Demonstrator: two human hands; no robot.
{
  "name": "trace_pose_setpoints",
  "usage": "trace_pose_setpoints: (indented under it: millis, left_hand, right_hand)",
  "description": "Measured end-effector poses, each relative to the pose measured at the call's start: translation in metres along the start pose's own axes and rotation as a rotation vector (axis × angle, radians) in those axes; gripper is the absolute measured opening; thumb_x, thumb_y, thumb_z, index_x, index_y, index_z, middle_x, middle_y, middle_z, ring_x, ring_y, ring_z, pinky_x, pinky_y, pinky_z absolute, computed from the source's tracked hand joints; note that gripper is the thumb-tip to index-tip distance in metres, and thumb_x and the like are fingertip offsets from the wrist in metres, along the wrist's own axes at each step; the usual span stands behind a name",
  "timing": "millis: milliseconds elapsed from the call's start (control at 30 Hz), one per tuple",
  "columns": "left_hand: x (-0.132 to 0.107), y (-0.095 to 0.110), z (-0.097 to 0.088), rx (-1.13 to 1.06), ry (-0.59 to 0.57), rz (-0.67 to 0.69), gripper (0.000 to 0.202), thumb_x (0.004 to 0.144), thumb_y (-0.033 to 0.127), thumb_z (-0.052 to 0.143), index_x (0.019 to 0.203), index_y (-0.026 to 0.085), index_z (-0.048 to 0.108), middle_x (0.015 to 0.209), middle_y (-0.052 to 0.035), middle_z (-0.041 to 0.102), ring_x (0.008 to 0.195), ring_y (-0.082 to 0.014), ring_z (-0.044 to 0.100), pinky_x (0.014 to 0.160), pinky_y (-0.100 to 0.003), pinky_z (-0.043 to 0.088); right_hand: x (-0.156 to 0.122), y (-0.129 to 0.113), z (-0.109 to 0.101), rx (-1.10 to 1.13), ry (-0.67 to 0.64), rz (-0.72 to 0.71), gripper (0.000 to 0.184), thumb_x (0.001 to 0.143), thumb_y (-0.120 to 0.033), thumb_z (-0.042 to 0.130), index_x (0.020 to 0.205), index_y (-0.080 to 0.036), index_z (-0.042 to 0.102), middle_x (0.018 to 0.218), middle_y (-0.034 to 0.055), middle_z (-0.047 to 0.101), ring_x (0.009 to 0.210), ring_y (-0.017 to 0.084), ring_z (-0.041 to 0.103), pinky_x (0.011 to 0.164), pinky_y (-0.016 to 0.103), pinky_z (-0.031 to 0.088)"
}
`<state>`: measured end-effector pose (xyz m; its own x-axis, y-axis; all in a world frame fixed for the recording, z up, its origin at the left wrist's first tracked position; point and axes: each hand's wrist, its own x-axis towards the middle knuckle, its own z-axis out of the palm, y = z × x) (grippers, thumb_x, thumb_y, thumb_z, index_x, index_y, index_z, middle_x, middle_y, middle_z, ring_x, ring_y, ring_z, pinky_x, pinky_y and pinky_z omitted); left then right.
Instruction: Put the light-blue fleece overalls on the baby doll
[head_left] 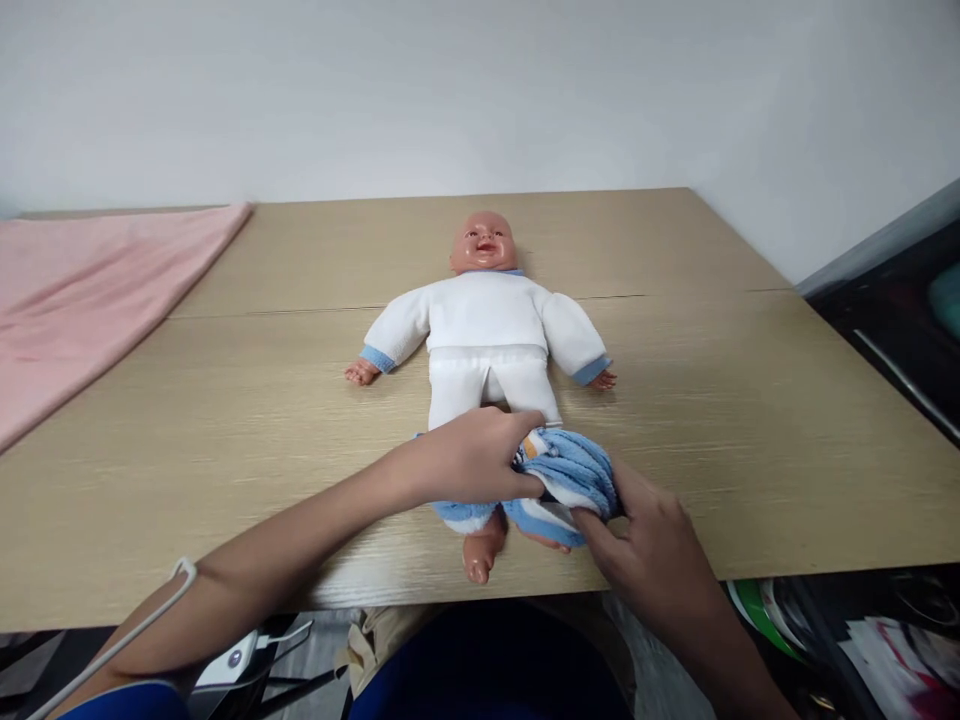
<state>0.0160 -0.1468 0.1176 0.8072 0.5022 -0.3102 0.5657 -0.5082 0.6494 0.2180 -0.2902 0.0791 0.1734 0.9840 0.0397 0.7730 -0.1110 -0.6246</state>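
A baby doll (486,330) in a white top and white trousers lies on its back on the wooden table (225,420), head away from me. Bunched blue and white striped trousers (564,480) sit around its lower legs. My left hand (472,458) is closed on the left side of that bunched garment, over the doll's legs. My right hand (646,535) pinches the garment's right side with fingers and thumb. One bare doll foot (480,558) sticks out at the near table edge.
A pink cloth (82,290) covers the table's far left corner. A white wall stands behind the table. A dark cabinet (900,320) lies to the right. A white cable runs along my left forearm, and clutter lies under the table.
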Motion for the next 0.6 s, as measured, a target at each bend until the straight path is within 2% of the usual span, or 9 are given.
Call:
trace_pose_setpoints:
  millis: [67,167,300,400,500,600]
  left_hand:
    - [0.000,0.003,0.003,0.071,-0.012,-0.018,0.044,0.095,0.040,0.076,0.132,0.018,0.067,0.099,-0.0089,0.079,0.095,-0.0340,0.076,0.073,-0.037,0.044]
    - [0.000,0.006,0.007,0.160,-0.009,-0.019,0.048,0.097,0.040,0.076,0.137,0.017,0.064,0.108,-0.0133,0.081,0.103,-0.0378,0.078,0.077,-0.039,0.049]
    - [-0.001,0.007,0.012,0.195,0.022,0.011,0.040,0.102,0.037,0.074,0.134,0.016,0.061,0.119,-0.0163,0.080,0.115,-0.0377,0.077,0.088,-0.042,0.055]
    - [-0.001,0.007,0.014,0.182,0.057,0.052,0.033,0.101,0.035,0.074,0.126,0.019,0.059,0.119,-0.0148,0.080,0.118,-0.0367,0.076,0.094,-0.044,0.057]
    - [0.000,0.006,0.016,0.181,0.088,0.076,0.028,0.098,0.027,0.071,0.120,0.021,0.056,0.120,-0.0137,0.078,0.115,-0.0350,0.075,0.095,-0.044,0.058]
    - [0.001,0.003,0.021,0.164,0.105,0.086,0.031,0.095,0.021,0.069,0.123,0.021,0.055,0.125,-0.0142,0.076,0.117,-0.0346,0.073,0.097,-0.046,0.059]
  right_hand:
    - [-0.003,0.001,-0.003,-0.061,-0.060,0.014,0.022,0.091,-0.043,0.063,0.086,-0.024,0.073,0.072,0.0053,0.077,0.064,0.029,0.070,0.061,0.036,0.044]
    - [-0.008,0.000,-0.004,-0.123,-0.042,-0.032,0.024,0.092,-0.043,0.064,0.075,-0.026,0.065,0.065,0.0039,0.073,0.058,0.028,0.068,0.057,0.035,0.041]
    - [-0.015,-0.009,-0.004,-0.180,0.078,-0.185,0.020,0.094,-0.039,0.066,0.078,-0.028,0.063,0.062,0.0006,0.071,0.053,0.026,0.068,0.050,0.035,0.042]
    - [-0.021,-0.017,-0.004,-0.206,0.128,-0.271,0.017,0.100,-0.036,0.063,0.084,-0.028,0.062,0.063,-0.0016,0.069,0.049,0.023,0.067,0.048,0.034,0.044]
    - [-0.027,-0.019,-0.002,-0.247,0.184,-0.322,0.016,0.105,-0.033,0.060,0.090,-0.028,0.062,0.067,-0.0016,0.069,0.052,0.022,0.068,0.048,0.034,0.045]
    - [-0.031,-0.018,0.001,-0.288,0.212,-0.368,0.010,0.105,-0.031,0.060,0.099,-0.025,0.065,0.075,0.0003,0.071,0.061,0.023,0.073,0.056,0.035,0.051]
